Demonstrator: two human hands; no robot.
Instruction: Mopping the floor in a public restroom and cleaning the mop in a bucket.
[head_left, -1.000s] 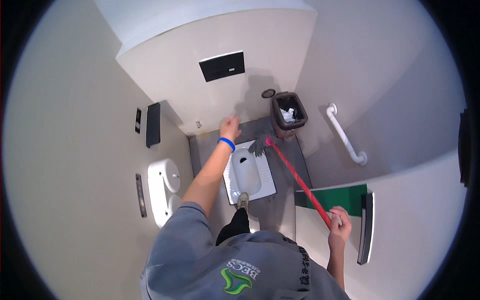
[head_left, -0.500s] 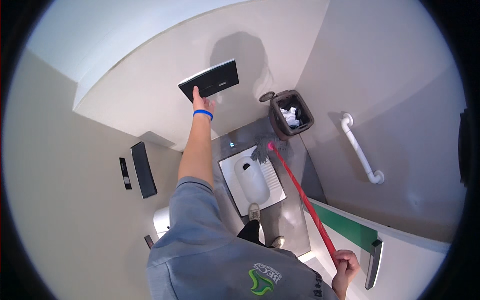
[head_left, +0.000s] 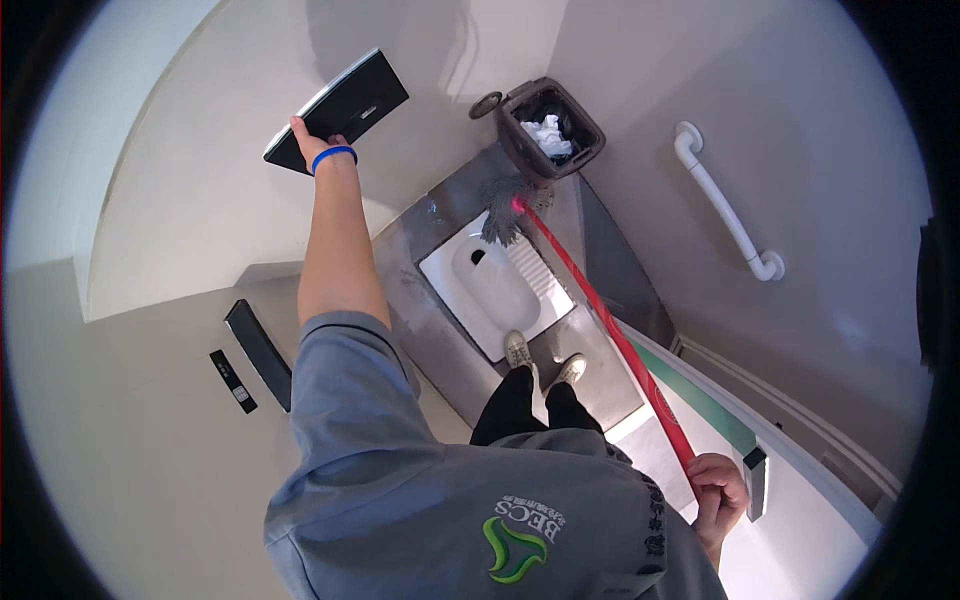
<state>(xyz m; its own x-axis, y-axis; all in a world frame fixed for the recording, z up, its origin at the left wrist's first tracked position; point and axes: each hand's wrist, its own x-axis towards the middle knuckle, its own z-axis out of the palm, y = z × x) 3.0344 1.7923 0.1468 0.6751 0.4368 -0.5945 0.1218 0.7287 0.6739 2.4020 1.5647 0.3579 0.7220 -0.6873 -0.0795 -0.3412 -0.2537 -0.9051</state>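
My left hand (head_left: 316, 150), with a blue band at the wrist, is at the lower edge of a black rectangular panel (head_left: 368, 100) on the far wall. Its thumb lies against the panel and the other fingers are partly hidden. At the lower right, my right hand (head_left: 718, 492) is wrapped round the upper end of a red mop handle (head_left: 610, 325). The handle slants down to the grey mop head (head_left: 505, 225), which rests at the far edge of the white squat toilet (head_left: 498, 282).
A brown lidded bin (head_left: 590, 138) with white paper in it stands open beyond the mop head. To the right, a white grab bar (head_left: 725, 210) is fixed to the wall. A green-and-white door (head_left: 720, 415) stands nearby. Black fixtures (head_left: 258, 350) line the left wall.
My view has shifted, so the panel and bin sit higher and farther left. My left hand stays at the panel with its fingers placed differently. My right hand keeps its hold on the mop.
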